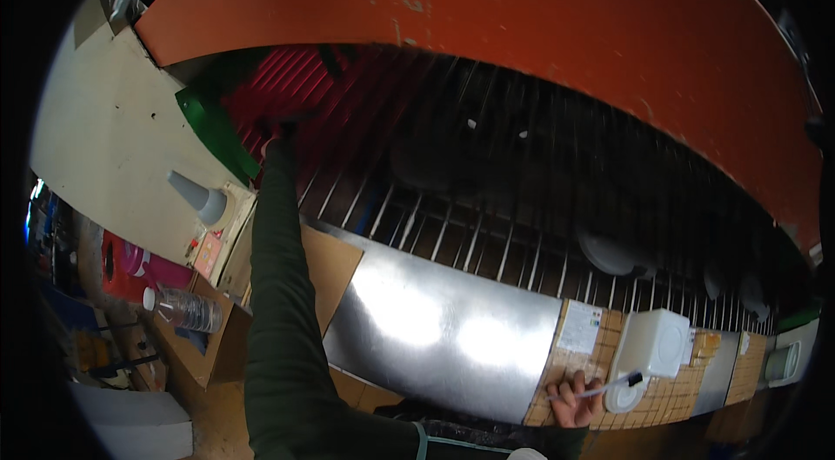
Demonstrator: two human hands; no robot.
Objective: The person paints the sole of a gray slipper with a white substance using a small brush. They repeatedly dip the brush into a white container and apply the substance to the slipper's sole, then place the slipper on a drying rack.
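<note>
My left arm stretches far forward under an orange panel (pixel 487 3). My left hand (pixel 271 145) is at the red-lit bars of a metal rack (pixel 470 243), beside a green curved strip (pixel 213 134). Its fingers are too dark and blurred to read, and a dark shape lies just past them. Close to my body at the lower right, my right hand (pixel 574 406) is closed around a thin pale stick with a dark tip, perhaps a brush (pixel 609 387). The stick points right, across a round white lid (pixel 626 396). Behind that lid stands a white plastic tub (pixel 658 343).
A shiny metal plate (pixel 444 330) runs along the rack's near edge. To the left are a cream panel (pixel 113 147), a grey cone (pixel 198 197), a cardboard box (pixel 204 343) and a clear plastic bottle (pixel 187 310). A pale round object (pixel 609 253) shows among the dark bars.
</note>
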